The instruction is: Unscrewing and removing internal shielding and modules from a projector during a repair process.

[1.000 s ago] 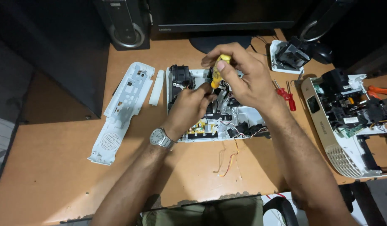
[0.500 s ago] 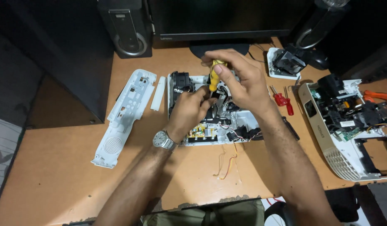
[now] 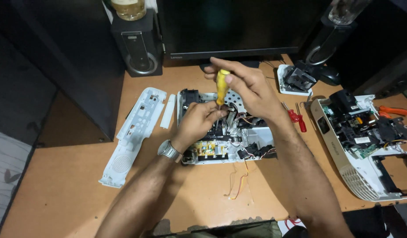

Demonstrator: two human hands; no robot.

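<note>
While driving: right hand (image 3: 249, 86) clenched on yellow screwdriver (image 3: 221, 86) handle.
Left hand (image 3: 199, 121): fingers pinched at shaft tip.
Opened device (image 3: 252, 136): likely light, fragile; hold by casing edge.

A single view, from a camera worn on the person's head, looks steeply down and forward over the bench (image 3: 80, 207). It sits close: both forearms enter from the near edge and fill the lower middle. The far edge, with a monitor (image 3: 230, 26) and speaker (image 3: 139, 44) (cut off at the top), lies along the upper frame. No second view overlaps it.
</note>
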